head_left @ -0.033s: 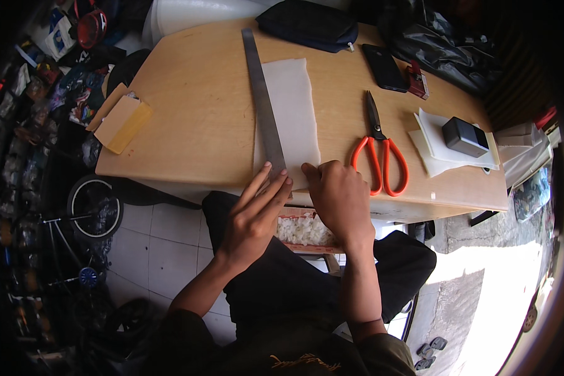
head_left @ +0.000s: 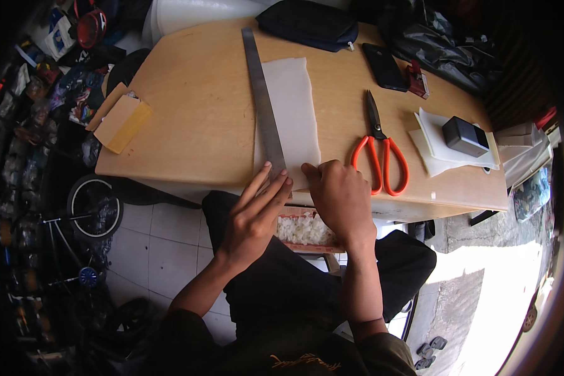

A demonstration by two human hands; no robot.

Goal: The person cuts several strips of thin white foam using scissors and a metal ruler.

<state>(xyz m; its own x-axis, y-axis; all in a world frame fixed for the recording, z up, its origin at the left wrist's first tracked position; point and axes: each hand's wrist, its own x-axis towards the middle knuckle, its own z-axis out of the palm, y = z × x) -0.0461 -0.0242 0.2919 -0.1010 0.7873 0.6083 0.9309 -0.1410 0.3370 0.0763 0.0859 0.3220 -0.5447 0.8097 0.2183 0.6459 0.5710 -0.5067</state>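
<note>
A long steel ruler point(head_left: 264, 100) lies lengthwise over a white sheet point(head_left: 297, 106) on the wooden table. The sheet's far and right edges look slightly wavy. My left hand point(head_left: 250, 216) rests with fingers stretched out on the ruler's near end, by the table's front edge. Just right of it, my right hand point(head_left: 341, 197) is closed at the sheet's near right corner, thumb side toward the ruler. Its fingers curl under, so whatever they hold is hidden. To the right of this hand lie scissors point(head_left: 377, 147) with orange handles, blades pointing away.
Below the table edge, a tray point(head_left: 307, 249) holds white bits. On the table point(head_left: 188, 106) are a cardboard box point(head_left: 124, 125), dark pouch point(head_left: 307, 25), black phone point(head_left: 384, 67), small red pack point(head_left: 418, 81), and a grey device point(head_left: 465, 136) on white sheets point(head_left: 429, 156).
</note>
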